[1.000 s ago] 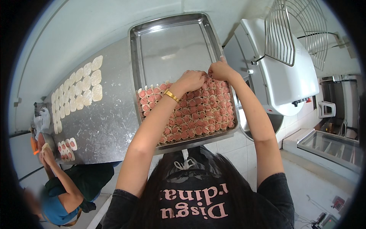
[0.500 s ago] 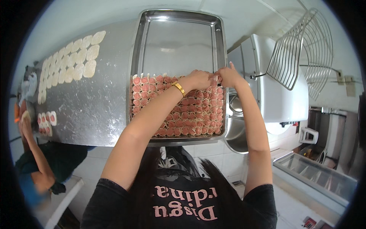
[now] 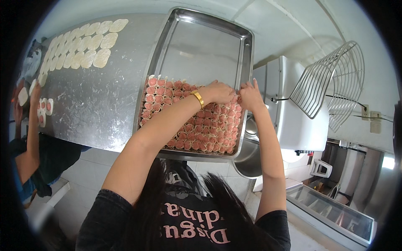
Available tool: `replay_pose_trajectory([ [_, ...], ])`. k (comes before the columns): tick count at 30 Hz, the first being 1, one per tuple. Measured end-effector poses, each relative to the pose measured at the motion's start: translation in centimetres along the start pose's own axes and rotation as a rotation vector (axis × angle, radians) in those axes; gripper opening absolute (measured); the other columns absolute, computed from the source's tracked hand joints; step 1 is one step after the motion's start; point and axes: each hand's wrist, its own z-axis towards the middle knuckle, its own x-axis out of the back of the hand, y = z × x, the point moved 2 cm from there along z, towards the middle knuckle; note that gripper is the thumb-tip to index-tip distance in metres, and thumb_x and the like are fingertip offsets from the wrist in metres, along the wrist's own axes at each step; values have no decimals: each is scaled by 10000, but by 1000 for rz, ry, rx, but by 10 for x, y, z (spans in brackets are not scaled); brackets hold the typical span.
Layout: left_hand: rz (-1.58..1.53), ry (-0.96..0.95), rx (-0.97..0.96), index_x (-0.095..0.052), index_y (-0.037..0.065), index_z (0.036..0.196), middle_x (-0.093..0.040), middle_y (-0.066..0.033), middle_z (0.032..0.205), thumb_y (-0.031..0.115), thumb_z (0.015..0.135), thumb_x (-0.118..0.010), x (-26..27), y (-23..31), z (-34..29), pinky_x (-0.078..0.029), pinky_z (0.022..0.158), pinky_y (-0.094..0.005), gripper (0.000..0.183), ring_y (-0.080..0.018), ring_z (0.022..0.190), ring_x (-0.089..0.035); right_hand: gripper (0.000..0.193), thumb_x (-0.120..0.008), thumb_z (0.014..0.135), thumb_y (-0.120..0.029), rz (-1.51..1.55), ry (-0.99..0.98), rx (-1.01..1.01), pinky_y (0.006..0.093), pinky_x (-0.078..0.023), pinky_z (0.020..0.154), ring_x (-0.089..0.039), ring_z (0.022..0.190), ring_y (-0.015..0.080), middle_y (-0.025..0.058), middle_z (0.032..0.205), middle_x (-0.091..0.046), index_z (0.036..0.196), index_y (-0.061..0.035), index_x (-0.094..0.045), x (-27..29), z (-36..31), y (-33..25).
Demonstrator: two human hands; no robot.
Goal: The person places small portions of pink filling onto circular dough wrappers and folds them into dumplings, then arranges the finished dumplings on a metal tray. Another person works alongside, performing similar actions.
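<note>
A large steel tray [image 3: 201,46] lies before me, its near part packed with rows of open-topped meat dumplings [image 3: 201,138]. My left hand [image 3: 219,93], gold bracelet at the wrist, bends its fingers down over the farthest row near the right rim. Facing it, my right hand [image 3: 250,98] reaches in from over that rim with thumb and fingers closed. The fingertips of both hands nearly meet around a dumpling at the row's right end, which is mostly hidden by them.
Flat round wrappers [image 3: 86,46] lie in rows on the floured steel table [image 3: 104,100] at left. A co-worker's hand [image 3: 35,90] is beside a few meat-topped wrappers [image 3: 49,106] there. White equipment [image 3: 293,92], a wire rack [image 3: 312,83] and a steel bowl [image 3: 249,157] stand to the right.
My view has turned slightly, so the tray appears tilted. Both hands stay at the right end of the far row; the dumpling between them is now more hidden. The co-worker's hands have risen.
</note>
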Motion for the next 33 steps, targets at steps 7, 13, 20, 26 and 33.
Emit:
replay_pose_trajectory([
  [7,-90,31,-15,-578,76,1172,-578,-167,1198,268,894,-318,-7,1,2,-272,1021,-585,426,-358,1131,-519,289,-648,690,-130,221,-71,-73,585,-136,1107,-472,1165,266,81,1075,-602,972,-110,-708,-1,-3,15],
  [13,-96,-20,21,-587,93,1169,-581,-148,1206,280,896,-328,1,5,1,-239,1041,-598,419,-349,1160,-505,232,-570,734,-147,302,-37,17,598,-130,1106,-514,1124,263,105,1035,-650,905,-134,-727,-2,2,17],
  [20,-127,198,-64,-576,63,1181,-589,-151,1190,256,898,-353,33,-22,-32,-311,1020,-509,410,-330,1128,-525,244,-588,664,-70,196,-194,-28,597,-115,1110,-502,1141,267,90,1016,-657,869,-98,-717,-4,13,16],
  [26,-206,286,-50,-561,9,1190,-558,-169,1233,206,920,-390,73,-57,-105,-372,997,-394,375,-323,1148,-509,289,-566,691,-101,293,-209,5,614,-148,1088,-559,1087,299,147,956,-669,935,-114,-720,-7,16,24],
  [33,-471,348,279,-546,-11,1221,-548,-130,1274,200,941,-413,83,-89,-208,-344,1029,-341,375,-235,1219,-477,322,-581,697,-129,325,-194,35,624,-137,1078,-583,1075,301,136,1012,-673,993,-123,-707,-18,13,26],
])
